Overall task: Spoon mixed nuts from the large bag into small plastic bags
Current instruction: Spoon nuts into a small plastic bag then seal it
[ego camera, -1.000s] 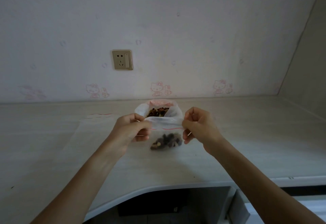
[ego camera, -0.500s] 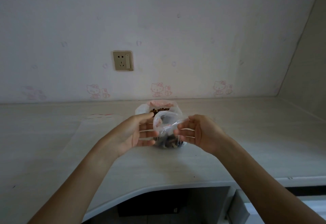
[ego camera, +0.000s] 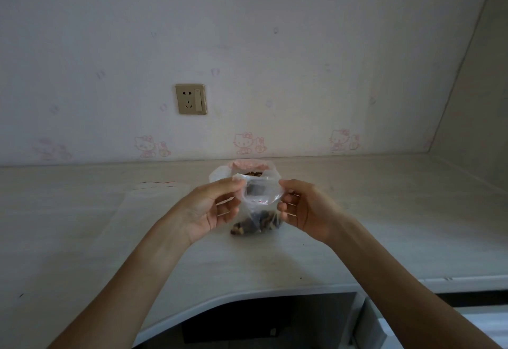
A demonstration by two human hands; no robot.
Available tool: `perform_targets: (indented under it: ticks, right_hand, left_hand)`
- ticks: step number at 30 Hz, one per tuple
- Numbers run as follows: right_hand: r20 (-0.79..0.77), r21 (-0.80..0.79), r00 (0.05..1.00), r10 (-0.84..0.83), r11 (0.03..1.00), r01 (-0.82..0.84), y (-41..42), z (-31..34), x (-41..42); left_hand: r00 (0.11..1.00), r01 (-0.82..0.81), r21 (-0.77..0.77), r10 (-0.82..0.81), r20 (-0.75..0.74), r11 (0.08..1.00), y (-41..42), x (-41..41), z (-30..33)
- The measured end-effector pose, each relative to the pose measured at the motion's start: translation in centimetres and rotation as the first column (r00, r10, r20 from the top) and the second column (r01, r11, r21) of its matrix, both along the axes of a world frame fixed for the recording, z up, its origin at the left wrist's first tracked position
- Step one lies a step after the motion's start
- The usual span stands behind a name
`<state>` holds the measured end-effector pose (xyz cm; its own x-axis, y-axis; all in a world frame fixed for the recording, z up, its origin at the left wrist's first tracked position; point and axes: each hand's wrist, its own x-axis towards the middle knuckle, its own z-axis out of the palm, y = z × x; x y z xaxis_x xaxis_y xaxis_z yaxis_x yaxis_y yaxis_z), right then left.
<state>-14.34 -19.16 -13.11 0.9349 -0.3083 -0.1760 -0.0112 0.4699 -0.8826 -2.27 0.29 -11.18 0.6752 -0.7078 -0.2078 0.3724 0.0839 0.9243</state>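
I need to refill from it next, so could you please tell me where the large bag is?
In the head view, the large bag stands open on the desk just behind the small bag, centre, near the wall.

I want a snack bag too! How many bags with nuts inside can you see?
2. One small bag held at its top between the left hand and right hand, nuts at its bottom. One big bag stands on the table just behind it. Others may be hidden.
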Motion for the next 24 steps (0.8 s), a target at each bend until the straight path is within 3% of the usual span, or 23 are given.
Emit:
perform_targets:
  ticks: [2, 3, 5, 7, 8, 9, 10, 11, 13, 14, 16, 19, 24]
  right_hand:
    - [-0.005, -0.233, 0.995, -0.104, 0.967, 0.100, 0.2, 0.1, -0.2]
    - [0.006, -0.397, 0.982, -0.190, 0.901, 0.176, 0.3, 0.3, -0.3]
    - [0.116, -0.723, 0.932, -0.344, 0.614, 0.316, 0.9, 0.5, -0.5]
    - [0.225, -0.894, 0.895, -0.384, 0.284, 0.346, 1.4, 0.6, -0.3]
    - [0.223, -0.926, 0.895, -0.385, 0.203, 0.318, 1.6, 0.6, -0.2]
    - [0.177, -0.939, 0.905, -0.387, 0.208, 0.273, 1.8, 0.8, -0.1]
    - [0.098, -0.923, 0.918, -0.385, 0.309, 0.229, 1.8, 1.0, -0.1]
    - [0.007, -0.859, 0.930, -0.367, 0.474, 0.194, 1.8, 1.3, -0.1]
    - [-0.127, -0.614, 0.959, -0.253, 0.780, 0.124, 1.3, 1.6, -0.2]
    - [-0.141, -0.507, 0.974, -0.180, 0.858, 0.085, 0.9, 1.6, -0.4]
    - [-0.095, -0.342, 0.994, -0.046, 0.940, 0.011, 0.3, 1.5, -0.6]
    - [-0.003, -0.097, 0.998, 0.068, 0.993, -0.068, 0.1, 1.5, -0.8]
    - [0.122, 0.113, 0.986, 0.112, 0.986, -0.126, 0.3, 1.2, -0.9]
  left_hand:
    - [0.991, -0.076, 0.064, 0.069, 0.112, 0.995, 0.1, -0.2, 0.3]
    - [0.974, -0.144, 0.097, 0.124, 0.189, 0.985, 0.0, -0.2, 0.4]
    - [0.885, -0.316, 0.141, 0.238, 0.401, 0.938, -0.2, -0.2, 0.4]
    - [0.684, -0.473, 0.161, 0.246, 0.687, 0.866, -0.3, -0.2, 0.2]
    - [0.554, -0.530, 0.194, 0.165, 0.816, 0.825, -0.4, -0.1, 0.2]
    - [0.445, -0.576, 0.248, 0.044, 0.895, 0.779, -0.5, -0.2, 0.1]
    - [0.402, -0.596, 0.305, -0.053, 0.914, 0.743, -0.5, -0.3, 0.1]
    - [0.450, -0.577, 0.359, -0.082, 0.889, 0.734, -0.6, -0.3, 0.1]
    - [0.737, -0.388, 0.399, 0.020, 0.675, 0.831, -0.5, -0.4, 0.4]
    - [0.875, -0.245, 0.362, 0.044, 0.482, 0.899, -0.4, -0.4, 0.7]
    - [0.979, -0.010, 0.227, -0.036, 0.199, 0.974, 0.0, -0.2, 1.2]
    - [0.981, 0.188, 0.029, -0.189, 0.031, 0.982, 0.5, 0.4, 1.4]
    - [0.975, 0.174, -0.148, -0.191, -0.110, 0.974, 0.5, 0.3, 0.8]
